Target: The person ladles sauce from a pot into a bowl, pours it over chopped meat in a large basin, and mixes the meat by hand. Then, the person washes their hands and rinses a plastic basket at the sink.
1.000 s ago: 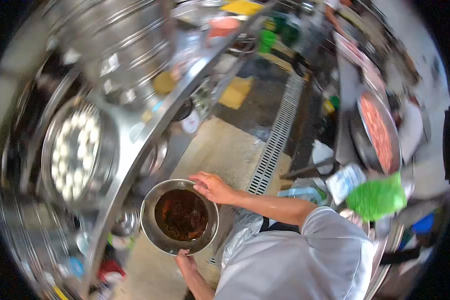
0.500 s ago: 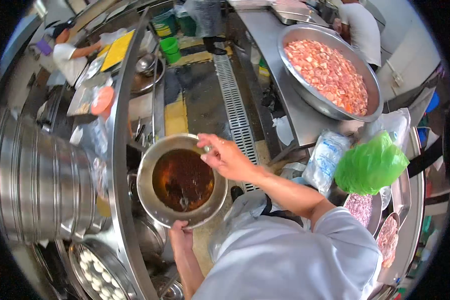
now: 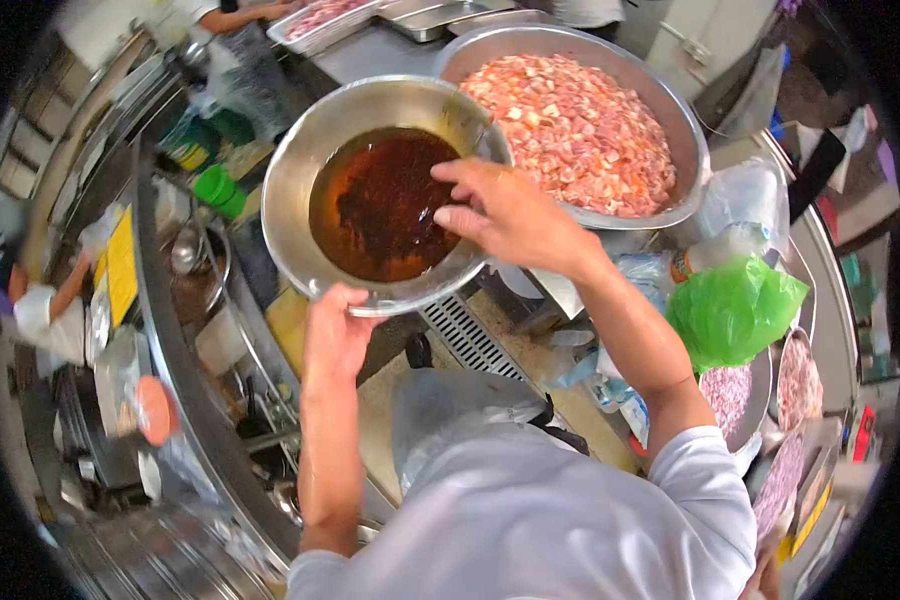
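Note:
My left hand [image 3: 332, 340] grips the near rim of a steel mixing bowl [image 3: 288, 215], with the thumb over the edge. Dark brown liquid [image 3: 380, 200] with an oily amber edge fills its lower part. My right hand [image 3: 500, 215] hovers over the right side of this bowl, thumb and fingers apart, holding nothing that I can see. Beyond the bowl, to the right, a large steel basin [image 3: 695, 165] holds a heap of cut raw meat [image 3: 580, 130]. The mixing bowl overlaps the basin's left edge in view; whether they touch, I cannot tell.
A green plastic bag [image 3: 735, 310] lies to the right, near a bowl of chopped purple pieces [image 3: 725, 395]. A drain grate [image 3: 475, 340] runs along the floor. Steel trays [image 3: 425, 18] sit at the back. Other people [image 3: 45, 310] stand at the left and back.
My body has turned right, and the mixing bowl has gone from beside the left counter up toward the meat basin. My right hand has left the rim and is over the liquid.

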A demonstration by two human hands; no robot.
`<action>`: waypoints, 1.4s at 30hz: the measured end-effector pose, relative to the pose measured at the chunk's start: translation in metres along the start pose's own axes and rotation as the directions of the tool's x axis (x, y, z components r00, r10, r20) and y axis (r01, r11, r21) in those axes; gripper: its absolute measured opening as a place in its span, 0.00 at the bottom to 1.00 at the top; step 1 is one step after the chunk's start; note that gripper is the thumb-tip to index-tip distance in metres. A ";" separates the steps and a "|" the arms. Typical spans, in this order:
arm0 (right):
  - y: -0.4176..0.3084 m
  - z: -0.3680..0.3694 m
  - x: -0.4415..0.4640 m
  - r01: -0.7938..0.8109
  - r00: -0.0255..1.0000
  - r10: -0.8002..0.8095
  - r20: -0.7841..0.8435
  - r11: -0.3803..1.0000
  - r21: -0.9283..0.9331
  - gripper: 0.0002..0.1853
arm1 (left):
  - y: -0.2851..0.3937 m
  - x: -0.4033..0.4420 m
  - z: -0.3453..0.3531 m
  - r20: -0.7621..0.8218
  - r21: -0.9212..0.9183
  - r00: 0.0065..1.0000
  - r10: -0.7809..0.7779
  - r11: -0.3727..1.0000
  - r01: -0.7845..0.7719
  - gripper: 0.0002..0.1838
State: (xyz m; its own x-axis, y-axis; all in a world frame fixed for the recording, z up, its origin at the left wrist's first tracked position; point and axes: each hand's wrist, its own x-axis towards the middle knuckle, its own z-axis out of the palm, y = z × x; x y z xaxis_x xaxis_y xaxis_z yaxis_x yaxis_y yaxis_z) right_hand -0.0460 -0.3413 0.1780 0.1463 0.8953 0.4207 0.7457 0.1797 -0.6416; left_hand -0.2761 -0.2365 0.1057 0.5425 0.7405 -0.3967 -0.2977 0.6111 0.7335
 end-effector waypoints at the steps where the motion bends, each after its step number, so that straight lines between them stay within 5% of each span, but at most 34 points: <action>1: 0.011 -0.002 0.009 -0.025 0.998 0.022 -0.052 0.998 -0.055 0.23 | 0.010 0.023 0.010 0.065 0.072 0.998 -0.011 0.997 0.006 0.22; 3: 0.014 -0.019 0.027 -0.238 0.971 0.237 -0.031 0.970 -0.057 0.23 | 0.023 0.074 0.027 0.275 0.066 0.959 -0.063 0.997 0.046 0.21; 7: 0.098 -0.019 0.060 -0.243 0.966 0.252 -0.049 0.833 -0.497 0.28 | 0.039 0.149 0.077 0.413 0.167 0.894 -0.177 0.979 0.117 0.19; 9: 0.133 -0.027 0.091 -0.537 0.795 0.605 -0.039 0.674 -0.507 0.29 | 0.042 0.180 0.099 0.478 0.222 0.850 -0.220 0.967 0.126 0.22; 11: 0.182 -0.027 0.107 -0.668 0.739 0.643 -0.199 0.664 -0.337 0.30 | 0.038 0.208 0.120 0.488 0.319 0.827 -0.280 0.939 0.129 0.24; 13: 0.228 -0.024 0.122 -0.668 0.735 0.611 -0.294 0.727 -0.160 0.36 | 0.031 0.239 0.139 0.454 0.394 0.825 -0.337 0.906 0.153 0.26; 17: 0.273 0.007 0.145 -0.717 0.665 0.593 -0.455 0.677 -0.165 0.38 | 0.016 0.293 0.176 0.532 0.458 0.783 -0.322 0.887 0.054 0.26; 19: 0.280 0.009 0.152 -0.564 0.771 0.464 -0.436 0.815 -0.129 0.38 | 0.008 0.317 0.192 0.507 0.492 0.801 -0.319 0.870 0.035 0.25; 24: 0.315 -0.012 0.131 -0.544 0.833 0.548 -0.082 0.780 -0.310 0.36 | 0.007 0.359 0.217 0.490 0.528 0.797 -0.352 0.848 0.049 0.24; 27: 0.357 -0.025 0.150 -0.656 0.734 0.662 -0.150 0.635 -0.408 0.33 | -0.002 0.365 0.227 0.505 0.568 0.827 -0.248 0.817 -0.101 0.24; 28: 0.398 -0.013 0.166 -0.643 0.766 0.599 -0.233 0.716 -0.274 0.30 | -0.008 0.377 0.228 0.501 0.585 0.832 -0.237 0.801 -0.125 0.24; 31: 0.369 0.005 0.197 -0.610 0.748 0.521 -0.411 0.783 -0.118 0.29 | -0.009 0.413 0.240 0.505 0.575 0.819 -0.274 0.814 -0.082 0.33; 34: 0.364 0.001 0.190 -0.559 0.829 0.536 -0.162 0.806 -0.192 0.23 | 0.007 0.444 0.252 0.503 0.637 0.825 -0.259 0.756 -0.151 0.34; 37: 0.354 -0.030 0.163 -0.667 0.745 0.640 -0.188 0.720 -0.192 0.19 | 0.014 0.450 0.275 0.613 0.602 0.790 -0.018 0.658 -0.453 0.35; 39: 0.363 -0.044 0.125 -0.637 0.678 0.547 -0.491 0.771 -0.021 0.16 | 0.013 0.468 0.290 0.710 0.559 0.694 0.115 0.508 -0.656 0.36; 40: 0.366 -0.051 0.099 -0.718 0.554 0.535 -0.638 0.694 -0.041 0.16 | 0.014 0.490 0.293 0.768 0.535 0.626 0.139 0.398 -0.745 0.37; 41: 0.356 -0.064 0.077 -0.838 0.262 0.688 -0.676 0.510 0.194 0.16 | 0.014 0.503 0.295 0.821 0.498 0.550 0.154 0.278 -0.821 0.38; 42: 0.358 -0.075 0.042 -0.914 0.163 0.618 -0.769 0.388 0.118 0.18 | 0.029 0.488 0.309 0.830 0.527 0.553 0.072 0.225 -0.820 0.41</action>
State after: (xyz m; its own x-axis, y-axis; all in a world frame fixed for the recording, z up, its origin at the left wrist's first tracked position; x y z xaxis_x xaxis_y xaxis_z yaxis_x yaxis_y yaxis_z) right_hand 0.2759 -0.2699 0.0137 0.9846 -0.0563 0.1654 0.0790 -0.7008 -0.7090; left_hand 0.2225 0.0560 0.1041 0.9307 0.2214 0.2911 -0.0974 -0.6171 0.7808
